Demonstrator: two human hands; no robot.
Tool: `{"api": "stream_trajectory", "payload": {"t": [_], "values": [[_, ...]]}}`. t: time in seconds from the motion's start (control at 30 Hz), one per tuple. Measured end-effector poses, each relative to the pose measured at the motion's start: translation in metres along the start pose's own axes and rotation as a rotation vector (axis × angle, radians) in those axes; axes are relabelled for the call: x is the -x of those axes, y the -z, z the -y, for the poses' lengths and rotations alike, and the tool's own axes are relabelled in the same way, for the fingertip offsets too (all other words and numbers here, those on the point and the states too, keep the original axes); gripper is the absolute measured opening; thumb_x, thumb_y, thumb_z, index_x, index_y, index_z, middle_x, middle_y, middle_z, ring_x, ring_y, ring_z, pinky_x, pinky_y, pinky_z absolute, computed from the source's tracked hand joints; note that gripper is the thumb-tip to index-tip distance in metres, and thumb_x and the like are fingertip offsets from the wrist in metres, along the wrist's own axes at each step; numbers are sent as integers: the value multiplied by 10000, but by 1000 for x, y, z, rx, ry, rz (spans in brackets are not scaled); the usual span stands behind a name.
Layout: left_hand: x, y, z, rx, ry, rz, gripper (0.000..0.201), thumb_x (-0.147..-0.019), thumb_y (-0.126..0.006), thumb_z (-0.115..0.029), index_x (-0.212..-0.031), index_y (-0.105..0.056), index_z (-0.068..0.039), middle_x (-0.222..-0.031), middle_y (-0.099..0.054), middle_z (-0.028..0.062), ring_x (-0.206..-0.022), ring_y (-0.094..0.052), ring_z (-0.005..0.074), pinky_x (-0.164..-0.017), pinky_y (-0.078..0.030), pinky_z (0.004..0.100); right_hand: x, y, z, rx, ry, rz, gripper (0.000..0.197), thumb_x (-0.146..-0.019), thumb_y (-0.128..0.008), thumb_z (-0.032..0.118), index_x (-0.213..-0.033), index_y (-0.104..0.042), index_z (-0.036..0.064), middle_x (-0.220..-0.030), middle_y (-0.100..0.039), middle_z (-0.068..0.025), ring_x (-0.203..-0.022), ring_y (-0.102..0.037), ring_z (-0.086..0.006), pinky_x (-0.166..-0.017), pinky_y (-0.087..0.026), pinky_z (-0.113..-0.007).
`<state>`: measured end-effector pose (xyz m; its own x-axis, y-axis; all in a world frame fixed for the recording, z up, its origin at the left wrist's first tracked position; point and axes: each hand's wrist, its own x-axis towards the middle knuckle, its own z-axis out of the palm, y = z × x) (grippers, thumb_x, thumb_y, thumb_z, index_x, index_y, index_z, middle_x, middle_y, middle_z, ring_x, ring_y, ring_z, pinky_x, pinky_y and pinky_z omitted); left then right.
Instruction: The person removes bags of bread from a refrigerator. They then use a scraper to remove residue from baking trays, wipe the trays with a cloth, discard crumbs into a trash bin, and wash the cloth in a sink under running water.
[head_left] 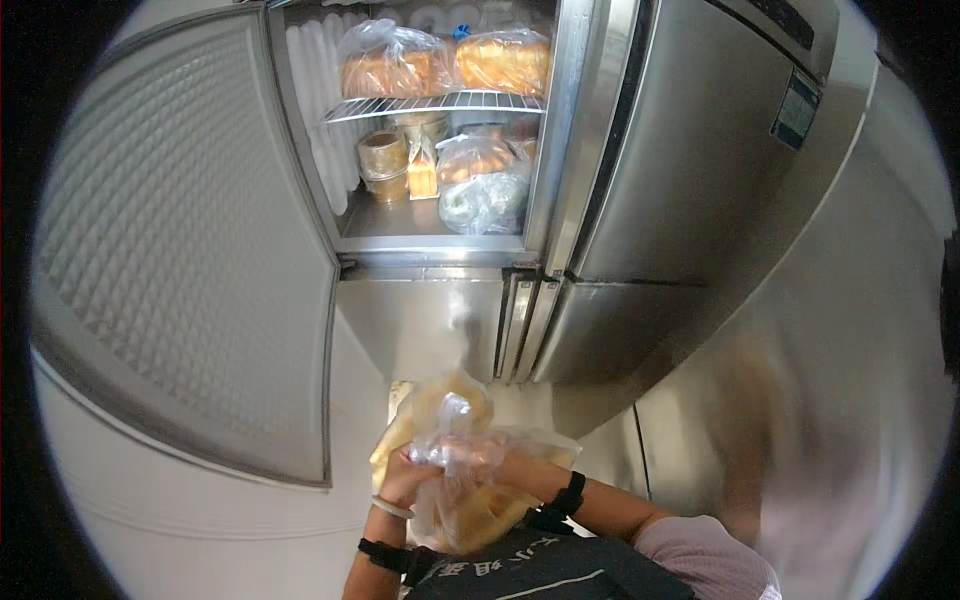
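In front of my body, low in the head view, both hands are closed on a clear plastic bag (455,412) with pale yellow food in it. My left hand (404,478) grips the gathered plastic from the left. From the right, my right hand (484,456) holds the same bunched part, its fingers partly covered by shiny film. Yellow food (480,522) bulges through the plastic close to my apron. The exact kind of food is unclear, and I cannot tell whether this is one bag or two.
Ahead, a steel refrigerator stands open, its door (200,220) swung left. Bagged bread loaves (395,72) sit on its wire shelf (440,103). Below are stacked round tubs (383,160) and tied bags (485,200). A closed steel door (690,150) is on the right.
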<state>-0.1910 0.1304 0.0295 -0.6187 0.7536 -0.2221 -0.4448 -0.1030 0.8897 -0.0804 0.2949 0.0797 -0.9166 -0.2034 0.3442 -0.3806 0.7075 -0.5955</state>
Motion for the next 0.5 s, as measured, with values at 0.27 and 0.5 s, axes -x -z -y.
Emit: {"api": "stream_trajectory", "payload": {"t": [0.27, 0.5], "values": [[-95, 48, -94, -125, -274, -128, 280, -696, -682, -29, -963, -600, -15, -810, -631, 44, -681, -582, 119, -632, -469, 261, -87, 103, -25, 231, -529, 449, 336, -836, -502, 272, -1091, -533, 54, -1129, -535, -149, -1003, -542, -262, -828, -460, -360], [-189, 33, -184, 109, -256, -213, 244, -763, -577, -55, -997, -582, 15, -903, -620, 97, -775, -602, 184, -658, -493, 284, -74, 164, -94, -625, -292, -385, 305, -832, -530, 233, -1040, -564, 11, -1029, -570, -166, -1007, -536, -270, -852, -438, -358]]}}
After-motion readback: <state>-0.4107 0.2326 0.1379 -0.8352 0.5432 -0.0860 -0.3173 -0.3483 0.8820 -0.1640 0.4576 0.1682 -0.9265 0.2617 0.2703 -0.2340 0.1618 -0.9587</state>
